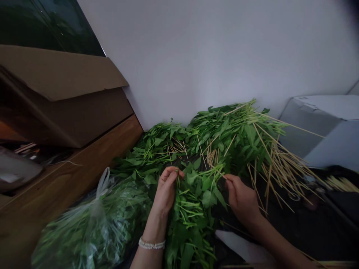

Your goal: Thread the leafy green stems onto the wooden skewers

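My left hand (168, 186), a beaded bracelet on its wrist, is closed in a pinch on a green leafy stem; its fingertips hide most of the pinched part. To its right, my right hand (241, 198) pinches the end of a thin bamboo skewer, whose other end runs in among the light green stems of a small bunch (209, 186). Between and below both hands lies a pile of leafy greens (193, 224), cut stems showing in its middle.
On the left, a tied clear plastic bag (95, 220) holds more greens, beside a wooden surface (112, 145) with a cardboard box (70, 116). Greens threaded on skewers (241, 130) are heaped against the wall. Loose skewers (283, 168) and a white box (319, 130) are at the right.
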`<state>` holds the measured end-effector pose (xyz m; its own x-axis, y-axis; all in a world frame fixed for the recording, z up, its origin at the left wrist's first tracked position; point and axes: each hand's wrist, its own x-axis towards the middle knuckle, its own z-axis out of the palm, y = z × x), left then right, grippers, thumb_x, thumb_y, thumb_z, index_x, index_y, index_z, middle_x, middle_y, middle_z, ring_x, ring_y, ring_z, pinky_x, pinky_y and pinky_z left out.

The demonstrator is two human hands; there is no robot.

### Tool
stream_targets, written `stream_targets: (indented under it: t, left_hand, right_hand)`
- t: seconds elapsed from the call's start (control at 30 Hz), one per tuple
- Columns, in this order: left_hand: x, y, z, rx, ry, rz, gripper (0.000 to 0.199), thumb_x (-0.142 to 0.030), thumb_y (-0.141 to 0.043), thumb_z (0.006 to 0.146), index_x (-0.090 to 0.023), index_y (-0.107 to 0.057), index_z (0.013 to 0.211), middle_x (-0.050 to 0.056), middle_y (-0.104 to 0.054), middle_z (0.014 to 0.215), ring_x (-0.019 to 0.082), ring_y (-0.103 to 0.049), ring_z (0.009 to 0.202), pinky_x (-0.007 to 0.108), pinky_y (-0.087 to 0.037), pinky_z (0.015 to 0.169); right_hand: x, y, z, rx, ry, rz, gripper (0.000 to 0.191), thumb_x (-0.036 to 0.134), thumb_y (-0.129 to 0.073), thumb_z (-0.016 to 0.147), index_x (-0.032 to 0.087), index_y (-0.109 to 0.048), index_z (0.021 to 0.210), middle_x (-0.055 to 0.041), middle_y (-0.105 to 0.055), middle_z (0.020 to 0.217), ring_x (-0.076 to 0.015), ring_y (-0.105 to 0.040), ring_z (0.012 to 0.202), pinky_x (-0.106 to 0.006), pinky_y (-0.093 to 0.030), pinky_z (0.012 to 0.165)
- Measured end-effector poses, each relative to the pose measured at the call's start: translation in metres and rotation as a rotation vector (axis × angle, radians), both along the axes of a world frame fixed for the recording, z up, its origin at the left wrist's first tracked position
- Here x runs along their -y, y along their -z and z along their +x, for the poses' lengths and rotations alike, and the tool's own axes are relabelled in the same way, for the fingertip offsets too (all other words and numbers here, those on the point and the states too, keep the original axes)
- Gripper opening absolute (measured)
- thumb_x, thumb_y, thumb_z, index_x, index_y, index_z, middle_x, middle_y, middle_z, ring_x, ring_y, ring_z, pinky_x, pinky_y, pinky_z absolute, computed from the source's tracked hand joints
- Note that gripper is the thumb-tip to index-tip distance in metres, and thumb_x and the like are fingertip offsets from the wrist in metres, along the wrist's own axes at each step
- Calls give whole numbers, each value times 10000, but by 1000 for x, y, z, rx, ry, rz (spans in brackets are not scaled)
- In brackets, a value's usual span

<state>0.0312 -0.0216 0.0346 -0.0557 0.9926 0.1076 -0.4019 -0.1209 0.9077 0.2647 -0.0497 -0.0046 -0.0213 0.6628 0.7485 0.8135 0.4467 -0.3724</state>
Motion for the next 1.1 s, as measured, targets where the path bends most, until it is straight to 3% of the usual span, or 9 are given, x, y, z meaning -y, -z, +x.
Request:
stream_targets:
  t: [0.1, 0.2, 0.33, 0.6, 0.87, 1.1]
  left_hand:
    - [1, 1, 8, -229, -58, 14, 239, -338, -752, 725, -192, -707, 908, 21, -721, 761, 131, -612, 660, 258, -482, 708]
    - [2, 2, 14, -318, -18, -35, 306, -347, -772, 696, -167, -735, 941, 55, -747, 809, 157, -643, 701, 276, -498, 742]
    - [0, 7, 13, -273, -10, -76, 358, -320, -793, 673, -170, -731, 993, 57, -756, 872, 169, -677, 782, 285, -505, 817]
    - [-3, 17, 8, -196, 0, -77, 280, -304, -801, 687, -171, -741, 926, 55, -761, 865, 168, -690, 808, 292, -515, 839]
    - [1, 13, 12, -227, 86, -104, 282, -323, -798, 691, -165, -749, 918, 78, -766, 916, 186, -701, 814, 310, -518, 851]
    - [1, 13, 13, -225, 78, -119, 292, -320, -817, 663, -158, -753, 897, 77, -768, 897, 188, -700, 796, 318, -512, 854]
  right_hand:
    - [1, 0, -2, 17, -37, 26, 218, 219, -379, 986, 169, -586, 1036, -39, -705, 863, -142, -675, 699, -238, -487, 661]
    - [3, -1, -5, 94, -105, 52, 200, 187, -411, 979, 170, -602, 1038, -32, -707, 867, -131, -669, 694, -229, -471, 657]
    - [6, -2, -9, 168, -160, 47, 209, 167, -430, 971, 158, -620, 1056, -39, -691, 838, -132, -657, 718, -229, -454, 669]
    - [6, 4, -11, 249, -206, 23, 303, 185, -358, 989, 131, -619, 1133, -43, -652, 771, -128, -612, 676, -237, -430, 648]
    - [8, 2, -11, 286, -189, 28, 318, 189, -357, 997, 126, -616, 1169, -30, -638, 754, -118, -602, 646, -240, -408, 617]
    - [7, 5, -11, 287, -180, 37, 337, 172, -334, 995, 137, -620, 1172, -24, -635, 753, -118, -585, 615, -252, -378, 600]
